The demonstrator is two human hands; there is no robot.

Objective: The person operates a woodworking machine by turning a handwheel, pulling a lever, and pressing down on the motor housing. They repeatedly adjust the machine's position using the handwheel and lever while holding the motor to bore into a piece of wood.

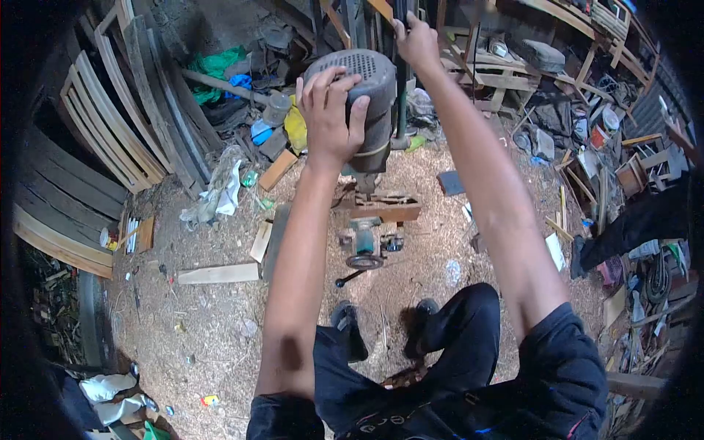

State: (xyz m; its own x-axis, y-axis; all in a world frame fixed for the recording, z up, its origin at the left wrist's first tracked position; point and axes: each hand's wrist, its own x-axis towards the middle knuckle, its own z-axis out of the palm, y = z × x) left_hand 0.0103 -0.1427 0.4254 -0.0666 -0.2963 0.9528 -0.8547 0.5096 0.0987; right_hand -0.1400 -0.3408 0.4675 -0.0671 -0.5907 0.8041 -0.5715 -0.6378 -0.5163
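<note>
My left hand rests on the dark, vented motor housing of an upright machine, its fingers spread over the top edge and side. My right hand is raised and closed around a dark lever at the top; its far end is out of frame. Below the motor, a wood piece with a rough slot in its upper face lies under the tool's tip. Beneath the wood sits a green vise with a round handwheel and a black-knobbed crank.
Curved wooden frames lean at the left. A pale board lies on the shavings-covered floor. Scrap wood and rubbish pile up at the back and right. Another person's dark-clothed leg reaches in from the right.
</note>
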